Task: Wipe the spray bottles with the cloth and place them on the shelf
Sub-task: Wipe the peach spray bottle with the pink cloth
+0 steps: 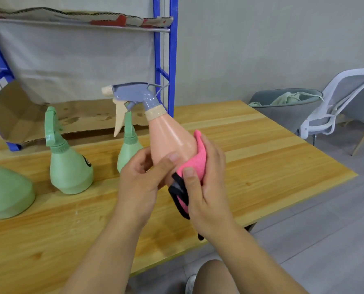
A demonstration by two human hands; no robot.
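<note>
Peach spray bottle (170,136), glossy plastic, cone body, grey-blue head with cream trigger, is tilted mid-frame above the wooden table (261,155). Left hand (138,181) has fingers curled round its base; right hand (206,187) clamps a black-edged pink cloth (194,164) against its right side. Three matte green bottles (70,168) stand at left, the middle one's dark round label unreadable; blue steel shelf (164,60) upper left.

Three green bottles (70,166) on wooden table (261,145)
</note>
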